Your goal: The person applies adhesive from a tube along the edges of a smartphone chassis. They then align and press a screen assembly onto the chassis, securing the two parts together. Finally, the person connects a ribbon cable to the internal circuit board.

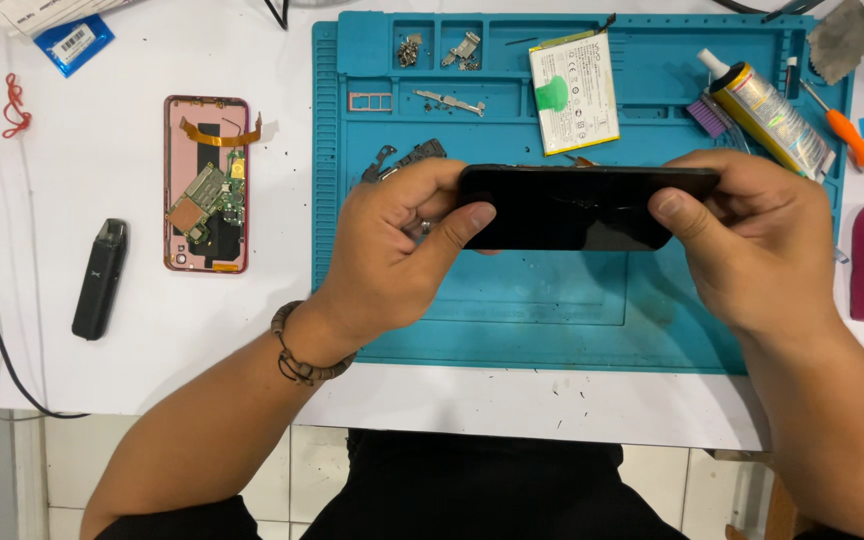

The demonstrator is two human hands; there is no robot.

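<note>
Gripping the black glass phone screen above the teal mat with left hand and right hand, we are working mid-repair: pink opened phone back lying far left, white battery already out.

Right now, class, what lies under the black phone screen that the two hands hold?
Under the black phone screen lies the blue work mat, bare below it. The left hand and right hand grip its ends; the mat directly beneath is covered.
</note>
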